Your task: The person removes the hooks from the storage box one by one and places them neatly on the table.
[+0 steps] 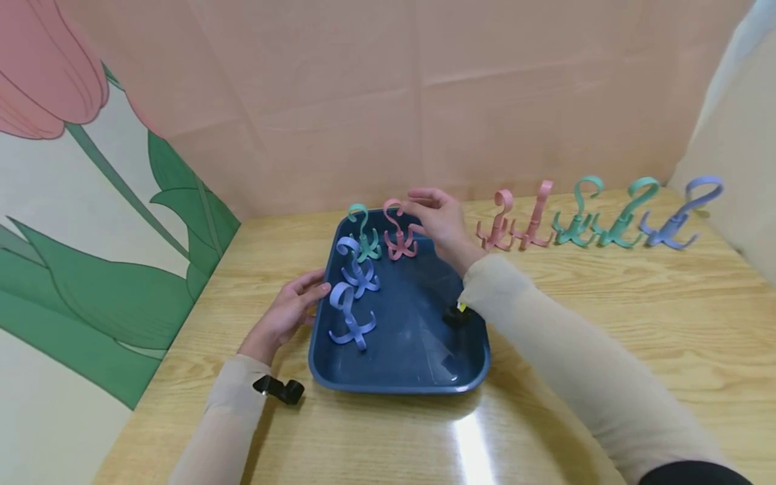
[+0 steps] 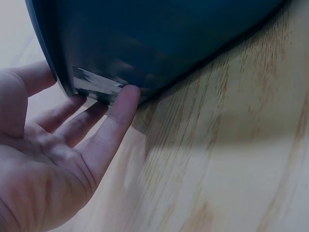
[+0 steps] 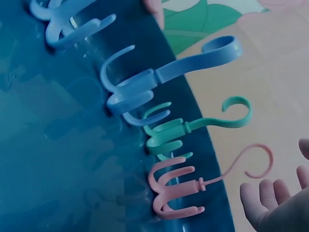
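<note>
A dark blue tray (image 1: 406, 364) lies on the table, with several plastic four-prong hanging hooks standing along its far and left sides. My left hand (image 1: 291, 310) is at the tray's left side, its extended fingers (image 2: 116, 106) touching the outer wall. Over the tray's far edge is my right hand (image 1: 442, 225), fingers apart and nothing in them. Closest to it stands a pink hook (image 3: 174, 193), its curl a short gap from the fingertips in the right wrist view. Beside that stand a green hook (image 3: 166, 140) and two blue-purple hooks, one nearer (image 1: 353, 327) and one farther (image 1: 362, 277).
Right of the tray, a row of hooks stands on the wooden table (image 1: 606, 310): two pink (image 1: 498, 225), two green (image 1: 572, 229) and one blue-purple (image 1: 669, 229). A pink-beige backdrop (image 1: 424, 101) rises behind, and a tulip-patterned panel (image 1: 91, 269) borders the left.
</note>
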Demonstrator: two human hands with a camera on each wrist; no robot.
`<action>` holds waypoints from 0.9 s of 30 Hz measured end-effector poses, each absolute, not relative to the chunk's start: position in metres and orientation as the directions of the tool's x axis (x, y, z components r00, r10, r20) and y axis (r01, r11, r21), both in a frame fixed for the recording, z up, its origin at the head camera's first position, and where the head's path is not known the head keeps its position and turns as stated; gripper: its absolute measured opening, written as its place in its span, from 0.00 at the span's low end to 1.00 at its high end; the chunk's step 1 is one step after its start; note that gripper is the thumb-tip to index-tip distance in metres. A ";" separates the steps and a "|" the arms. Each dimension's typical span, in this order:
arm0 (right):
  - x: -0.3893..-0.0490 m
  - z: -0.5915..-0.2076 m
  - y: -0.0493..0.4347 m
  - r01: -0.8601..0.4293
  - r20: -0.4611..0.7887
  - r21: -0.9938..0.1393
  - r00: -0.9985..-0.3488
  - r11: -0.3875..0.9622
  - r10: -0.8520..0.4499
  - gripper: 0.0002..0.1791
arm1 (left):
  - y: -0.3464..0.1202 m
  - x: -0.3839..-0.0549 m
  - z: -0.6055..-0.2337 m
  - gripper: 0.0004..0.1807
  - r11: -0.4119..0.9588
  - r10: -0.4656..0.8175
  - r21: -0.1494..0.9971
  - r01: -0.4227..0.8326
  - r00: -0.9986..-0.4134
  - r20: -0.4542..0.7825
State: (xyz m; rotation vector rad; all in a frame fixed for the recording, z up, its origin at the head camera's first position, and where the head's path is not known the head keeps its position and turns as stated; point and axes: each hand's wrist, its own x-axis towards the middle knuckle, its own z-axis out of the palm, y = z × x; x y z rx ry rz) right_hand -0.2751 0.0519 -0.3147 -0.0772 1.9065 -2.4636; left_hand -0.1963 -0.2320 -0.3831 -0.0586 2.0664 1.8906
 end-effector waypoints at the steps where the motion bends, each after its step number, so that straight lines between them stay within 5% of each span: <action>1: -0.276 -0.316 0.050 -0.016 0.027 -0.975 -0.999 -0.221 -0.044 0.17 | -0.232 -0.196 -0.383 0.25 0.114 0.195 0.960 -0.255 -0.942 -0.273; 11: -0.289 -0.335 0.042 -0.066 0.067 -0.997 -0.997 -0.036 -0.039 0.25 | -0.231 -0.197 -0.383 0.23 0.110 0.187 0.962 -0.249 -0.945 -0.266; 19: -0.296 -0.340 0.038 -0.076 0.078 -0.997 -0.980 -0.020 -0.180 0.37 | -0.232 -0.198 -0.383 0.24 0.103 0.190 0.964 -0.247 -0.946 -0.262; 27: -0.298 -0.346 0.034 -0.074 0.070 -0.997 -0.983 0.017 -0.169 0.30 | -0.232 -0.198 -0.384 0.24 0.099 0.193 0.964 -0.248 -0.945 -0.263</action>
